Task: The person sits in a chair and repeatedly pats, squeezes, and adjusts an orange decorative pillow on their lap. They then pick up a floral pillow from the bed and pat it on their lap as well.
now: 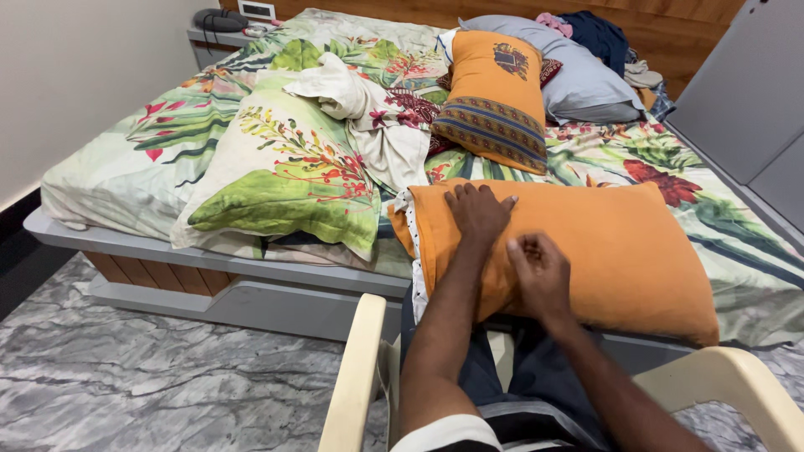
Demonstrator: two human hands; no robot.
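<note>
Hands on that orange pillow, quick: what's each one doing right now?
Left hand: open, flat on the orange pillow.
Right hand: fingers curled on the pillow; whether it grips cannot be told.

L hand (477,213) flat, palm down; R hand (540,272) loosely curled, both arms fwd.

Matt orange cloth covers the pillow (586,251); the floral bedsheet (251,151) is soft cloth, the chair (360,368) smooth plastic, the floor (167,385) glossy marble
</note>
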